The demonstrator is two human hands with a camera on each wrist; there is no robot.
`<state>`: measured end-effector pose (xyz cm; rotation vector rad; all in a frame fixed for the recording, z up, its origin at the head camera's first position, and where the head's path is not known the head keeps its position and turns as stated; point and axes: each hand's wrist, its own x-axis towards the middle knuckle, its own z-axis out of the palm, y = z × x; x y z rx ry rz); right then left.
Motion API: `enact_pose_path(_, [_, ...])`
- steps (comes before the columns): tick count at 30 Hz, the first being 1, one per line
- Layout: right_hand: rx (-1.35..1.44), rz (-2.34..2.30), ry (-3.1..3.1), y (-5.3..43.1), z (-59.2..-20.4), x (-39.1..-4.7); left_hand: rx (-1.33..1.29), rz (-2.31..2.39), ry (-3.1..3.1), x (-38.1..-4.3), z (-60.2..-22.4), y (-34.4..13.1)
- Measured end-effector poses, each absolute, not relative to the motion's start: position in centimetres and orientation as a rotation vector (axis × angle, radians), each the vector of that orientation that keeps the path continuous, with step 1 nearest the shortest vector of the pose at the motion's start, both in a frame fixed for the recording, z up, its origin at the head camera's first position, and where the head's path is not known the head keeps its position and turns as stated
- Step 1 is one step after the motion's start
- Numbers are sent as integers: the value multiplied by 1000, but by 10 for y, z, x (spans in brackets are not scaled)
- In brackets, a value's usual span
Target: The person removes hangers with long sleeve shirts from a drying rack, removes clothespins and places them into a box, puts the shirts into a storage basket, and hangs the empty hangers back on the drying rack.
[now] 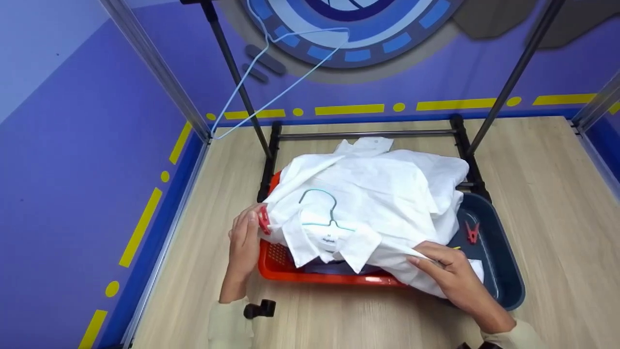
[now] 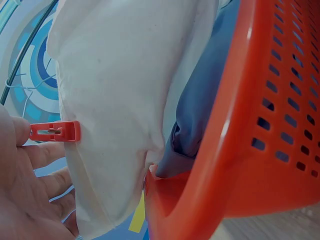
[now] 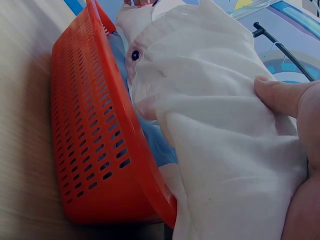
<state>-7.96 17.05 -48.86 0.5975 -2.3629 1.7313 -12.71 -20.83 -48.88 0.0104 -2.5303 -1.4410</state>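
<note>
A white collared shirt (image 1: 373, 189) lies over the basket, its collar toward the person. The hook of a green hanger (image 1: 334, 206) rises out of the neck opening. At the shirt's left shoulder edge sits a red clothespin (image 1: 264, 220), clipped to the cloth in the left wrist view. My left hand (image 1: 244, 237) pinches the outer end of this clothespin between thumb and finger. On the other shoulder, my right hand (image 1: 450, 274) grips the cloth, thumb on top and fingers partly hidden underneath. White fabric (image 3: 225, 115) drapes below that thumb in the right wrist view.
Under the shirt stands a red perforated basket (image 1: 334, 278) with dark blue cloth (image 2: 200, 100) inside. A dark bin (image 1: 508, 271) to its right holds another red clothespin (image 1: 472, 232). Behind are a black rack (image 1: 516, 72) and a hanging light blue hanger (image 1: 295, 82).
</note>
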Motion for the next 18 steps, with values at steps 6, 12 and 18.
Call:
enact_pose_path(6, [583, 1746, -2390, 173, -493, -80, -36, -1456, -2532, -128, -489, -207])
enact_pose_path(12, [536, 1745, -2438, 175, -491, -79, -100, -1521, -2490, -128, -489, -208])
enact_pose_path(18, [539, 1698, -2446, 177, -495, -80, -204, -1821, -2328, -127, -485, -212])
